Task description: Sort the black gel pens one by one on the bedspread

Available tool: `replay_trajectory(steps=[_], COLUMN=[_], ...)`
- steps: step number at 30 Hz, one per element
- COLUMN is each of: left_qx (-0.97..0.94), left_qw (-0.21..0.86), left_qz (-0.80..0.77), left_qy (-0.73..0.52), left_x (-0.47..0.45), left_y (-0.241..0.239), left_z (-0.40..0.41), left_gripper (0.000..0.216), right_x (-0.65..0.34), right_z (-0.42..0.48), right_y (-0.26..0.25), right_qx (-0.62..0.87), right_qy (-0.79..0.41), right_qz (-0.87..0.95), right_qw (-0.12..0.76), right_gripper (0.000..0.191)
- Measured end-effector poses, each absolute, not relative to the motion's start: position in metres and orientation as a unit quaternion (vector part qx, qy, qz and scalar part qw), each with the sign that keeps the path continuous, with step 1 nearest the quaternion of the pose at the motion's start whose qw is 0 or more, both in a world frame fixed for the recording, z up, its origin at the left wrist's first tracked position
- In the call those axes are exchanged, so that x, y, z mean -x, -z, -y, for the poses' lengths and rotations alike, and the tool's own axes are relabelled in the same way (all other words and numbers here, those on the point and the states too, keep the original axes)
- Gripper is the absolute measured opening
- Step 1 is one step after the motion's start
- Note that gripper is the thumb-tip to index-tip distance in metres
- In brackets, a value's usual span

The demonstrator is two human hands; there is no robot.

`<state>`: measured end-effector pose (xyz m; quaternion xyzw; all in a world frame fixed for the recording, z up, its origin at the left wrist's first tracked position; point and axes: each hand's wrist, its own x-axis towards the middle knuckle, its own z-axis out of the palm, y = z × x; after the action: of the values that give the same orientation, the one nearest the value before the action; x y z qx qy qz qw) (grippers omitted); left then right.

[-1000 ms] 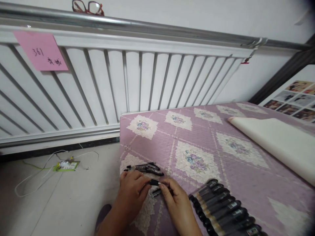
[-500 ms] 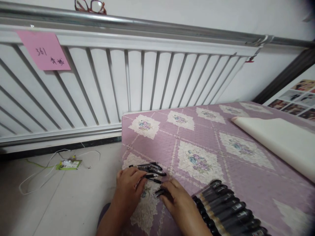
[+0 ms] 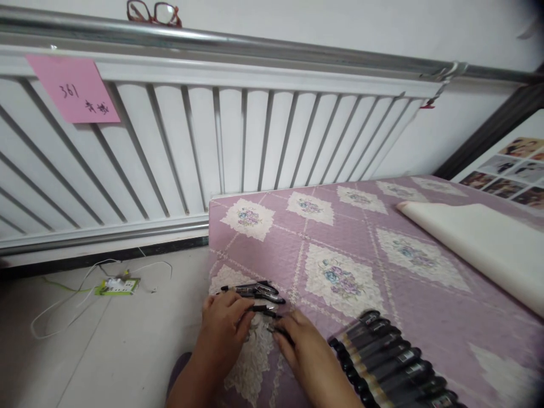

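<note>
My left hand point(image 3: 224, 328) and my right hand point(image 3: 302, 347) rest close together on the near left corner of a purple quilted cover point(image 3: 340, 238). Between their fingertips lies a black pen point(image 3: 267, 310); my left fingers pinch its end, and my right fingers close over a small dark pen part point(image 3: 276, 327). Just beyond my hands lies a small pile of black pens point(image 3: 257, 290). To the right of my right hand sits a clear pack with a row of several black pens point(image 3: 389, 360).
A white rolled sheet point(image 3: 476, 243) lies at the right of the cover. A white radiator point(image 3: 204, 147) with a pink note point(image 3: 73, 89) stands behind, with red glasses point(image 3: 153, 12) on top. A power strip with cables point(image 3: 115, 285) lies on the floor left.
My hands have lowered the pen they held between them onto the cover, closer to the small pile. My right hand has slid slightly forward and down.
</note>
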<state>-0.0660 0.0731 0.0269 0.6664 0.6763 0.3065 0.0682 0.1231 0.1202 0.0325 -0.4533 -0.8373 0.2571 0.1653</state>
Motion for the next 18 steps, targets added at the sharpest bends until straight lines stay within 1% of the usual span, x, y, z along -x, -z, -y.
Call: replay_trajectory(steps=[7,15,18], left_qx=[-0.662,-0.662,-0.664], left_qw=[0.077,0.076,0.086], left_qz=[-0.683,-0.686,-0.685], left_qy=[-0.298,-0.293,-0.287], left_x=[0.0667,0.0699,0.0699], left_y=[-0.0254,-0.0244,-0.0247], left_z=[-0.0732,-0.0723,-0.0721], left_gripper=[0.021,0.021,0.021], right_x=[-0.1255,-0.1270,-0.1283], right_z=[-0.1236,-0.1258,-0.1262], right_y=[-0.0308,-0.0306,-0.0319], right_qx=[0.456,0.495,0.504], right_qy=[-0.367,-0.432,-0.441], right_qz=[0.763,0.657,0.636], right_qw=[0.275,0.369,0.383], right_gripper=[0.020,0.026,0.028])
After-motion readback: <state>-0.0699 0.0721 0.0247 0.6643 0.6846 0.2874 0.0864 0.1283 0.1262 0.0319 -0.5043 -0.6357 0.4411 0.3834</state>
